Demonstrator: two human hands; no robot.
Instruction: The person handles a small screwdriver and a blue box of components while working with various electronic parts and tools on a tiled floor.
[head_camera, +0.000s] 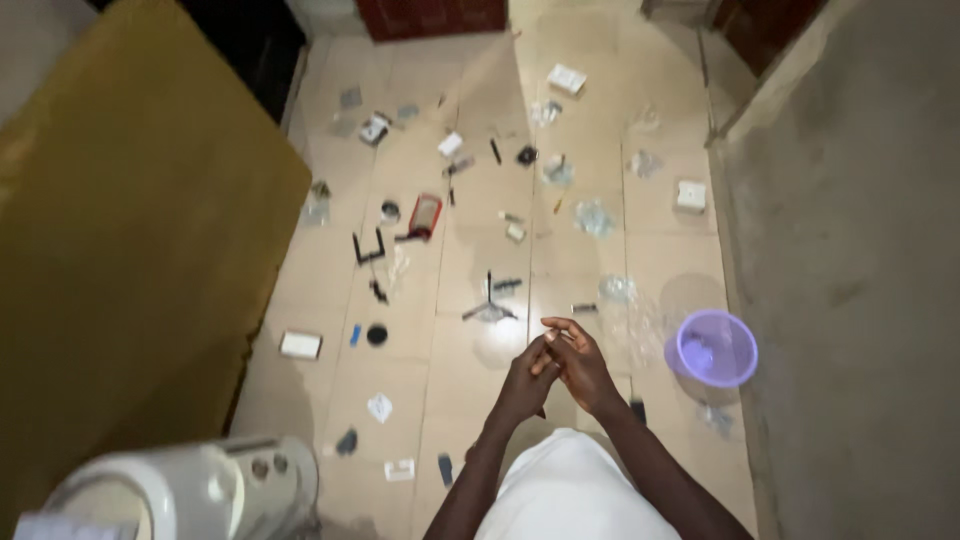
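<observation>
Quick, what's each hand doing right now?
Left hand: curled against the right; whether it holds anything cannot be told.
Right hand: fingers pinched together, perhaps on something tiny; cannot be told.

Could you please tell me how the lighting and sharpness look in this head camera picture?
Head view: dim, soft and slightly blurred throughout; pale glare on the tiled floor near the top; the small object between the left hand and right hand is too blurred to identify; the lilac bowl stays readable.

Passage to the right is bounded by the grey wall (860, 300) and purple bowl (715, 347); left, by the brown panel (130, 250). Tiled floor (440, 360) ahead is strewn with small parts.
</observation>
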